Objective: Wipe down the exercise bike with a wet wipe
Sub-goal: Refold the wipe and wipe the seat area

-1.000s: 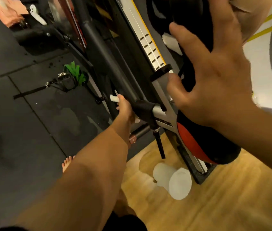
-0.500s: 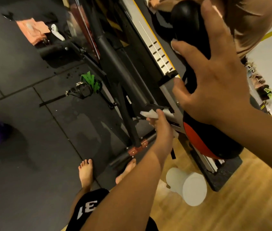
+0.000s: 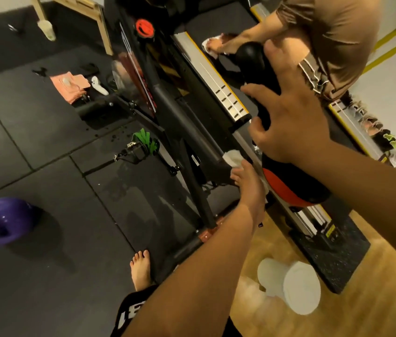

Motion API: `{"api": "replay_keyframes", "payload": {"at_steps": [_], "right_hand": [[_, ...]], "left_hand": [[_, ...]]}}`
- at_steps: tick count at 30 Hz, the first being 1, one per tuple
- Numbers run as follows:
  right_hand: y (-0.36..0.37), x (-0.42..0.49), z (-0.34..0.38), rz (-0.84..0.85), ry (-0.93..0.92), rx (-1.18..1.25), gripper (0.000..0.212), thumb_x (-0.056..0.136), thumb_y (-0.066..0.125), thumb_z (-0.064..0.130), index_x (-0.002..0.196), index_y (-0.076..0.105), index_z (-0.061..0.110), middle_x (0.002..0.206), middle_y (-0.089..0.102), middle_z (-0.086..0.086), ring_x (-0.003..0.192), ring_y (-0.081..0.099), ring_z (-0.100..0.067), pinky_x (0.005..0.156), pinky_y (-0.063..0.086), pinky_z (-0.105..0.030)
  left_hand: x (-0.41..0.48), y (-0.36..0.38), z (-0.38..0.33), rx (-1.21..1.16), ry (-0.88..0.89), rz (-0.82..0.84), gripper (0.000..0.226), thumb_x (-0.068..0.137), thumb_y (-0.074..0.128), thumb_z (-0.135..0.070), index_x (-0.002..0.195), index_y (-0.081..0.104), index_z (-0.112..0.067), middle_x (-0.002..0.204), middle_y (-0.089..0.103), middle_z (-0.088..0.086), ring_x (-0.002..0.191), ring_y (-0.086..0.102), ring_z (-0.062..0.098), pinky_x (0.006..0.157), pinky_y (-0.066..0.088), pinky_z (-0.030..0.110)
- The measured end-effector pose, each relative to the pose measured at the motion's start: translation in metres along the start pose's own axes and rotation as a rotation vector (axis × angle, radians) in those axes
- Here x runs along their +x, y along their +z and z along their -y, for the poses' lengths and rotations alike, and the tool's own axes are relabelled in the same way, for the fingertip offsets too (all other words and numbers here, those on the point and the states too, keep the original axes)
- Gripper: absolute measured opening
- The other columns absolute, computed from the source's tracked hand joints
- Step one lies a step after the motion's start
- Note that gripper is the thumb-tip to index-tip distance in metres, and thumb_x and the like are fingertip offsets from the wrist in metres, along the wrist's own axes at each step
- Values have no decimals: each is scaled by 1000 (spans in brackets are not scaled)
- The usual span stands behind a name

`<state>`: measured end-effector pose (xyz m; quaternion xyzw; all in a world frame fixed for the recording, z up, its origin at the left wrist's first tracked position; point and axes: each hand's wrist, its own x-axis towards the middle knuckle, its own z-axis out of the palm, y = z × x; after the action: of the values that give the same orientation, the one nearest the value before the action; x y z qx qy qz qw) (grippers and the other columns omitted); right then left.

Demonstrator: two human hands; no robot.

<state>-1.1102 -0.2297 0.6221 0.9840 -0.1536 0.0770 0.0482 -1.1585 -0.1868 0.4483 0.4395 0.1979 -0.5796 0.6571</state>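
Floor: dark floor mats on the left, wood floor on the right. The view has tipped up since half a second ago, so more of the room shows.
Exercise bike: the exercise bike stands on the mats. Its black frame runs from the top down to the middle. It has not moved.
Other person: the other person, in a brown top, bends at the top right and rubs a white cloth on the treadmill. That cloth was cut off at the top edge before.
Saddle: the black and red saddle sits just right of the frame.
Right hand: the right hand rests on top of the saddle, same place as before. Its fingers are spread wide apart and hold nothing.
Left hand: the left hand has its fingers closed on the wipe. It stays where it was half a second ago. One second ago it was a little further along the tube.
Kettlebell: the purple kettlebell sits on the mats at the left edge. More of it shows now.
Tub: the white tub lies on its side on the wood floor.
Pedal: the pedal has a green strap and sits left of the frame.
Foot: one bare foot is on the mat. Two feet showed before.
Wet wipe: the wet wipe is small, white and crumpled. It is pressed on the frame tube just below the saddle post.
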Motion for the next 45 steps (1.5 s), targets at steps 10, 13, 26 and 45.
{"api": "replay_keyframes", "payload": {"at_steps": [10,13,26,45], "right_hand": [[-6,1,2,41,-2,89,48,82,63,28,129,57,20,162,8,-8,150,10,-29,114,28,-48],[-6,1,1,22,-3,110,46,82,63,27,127,59,19,162,11,-9,149,12,-29,114,27,-47],[-3,-3,-6,-53,104,288,54,86,55,29,139,48,21,157,27,-2,138,37,-23,90,47,-33],[-8,6,19,24,458,133,65,87,55,39,142,34,10,131,49,-12,105,54,-24,83,42,-26]], "left_hand": [[-70,-43,-59,382,134,-195,12,97,57,-16,101,67,-19,113,60,5,104,56,22,98,50,42],[-64,-66,-83,333,111,-264,10,94,59,-14,98,65,-21,108,56,5,105,51,24,103,45,46],[60,-83,-91,1734,616,-26,41,90,59,-19,131,56,-14,138,52,8,123,50,33,98,46,43],[114,-126,-182,2604,941,493,79,96,47,-18,157,-2,-15,166,6,4,152,-4,34,112,-13,69]]}}
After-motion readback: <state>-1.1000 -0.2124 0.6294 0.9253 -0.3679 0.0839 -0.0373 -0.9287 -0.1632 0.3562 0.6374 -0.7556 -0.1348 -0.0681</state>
